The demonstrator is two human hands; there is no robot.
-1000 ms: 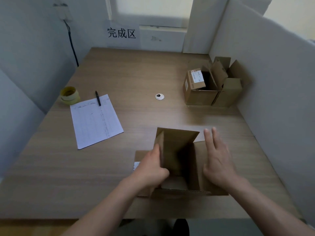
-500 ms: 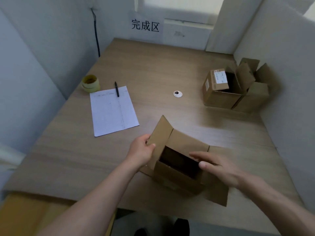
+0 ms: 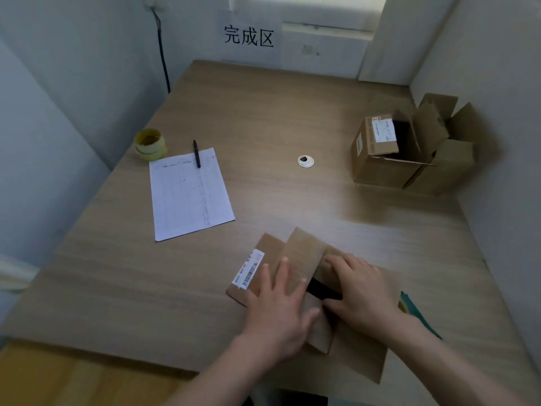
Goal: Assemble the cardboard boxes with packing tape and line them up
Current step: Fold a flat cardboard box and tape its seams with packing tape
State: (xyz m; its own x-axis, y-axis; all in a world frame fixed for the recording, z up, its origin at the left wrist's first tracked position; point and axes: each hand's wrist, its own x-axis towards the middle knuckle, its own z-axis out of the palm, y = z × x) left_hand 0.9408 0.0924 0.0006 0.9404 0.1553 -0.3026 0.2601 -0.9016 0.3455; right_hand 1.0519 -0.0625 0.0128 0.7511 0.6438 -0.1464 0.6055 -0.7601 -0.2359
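I see both hands flat on the box [image 3: 304, 253] at the near table [image 3: 263, 112] edge: left hand [image 3: 281, 306] presses one flap with straight fingers, right hand [image 3: 361, 291] presses the other. Tape roll [image 3: 150, 144] far left; second box [image 3: 377, 153] far right.

You stand at a small packing station: a wood-grain counter [image 3: 263, 112] walled by grey partitions [image 3: 497, 83], a wall sign [image 3: 249, 36] in Chinese characters, a log sheet [image 3: 188, 193], tape roll [image 3: 150, 144], cardboard boxes [image 3: 409, 150].
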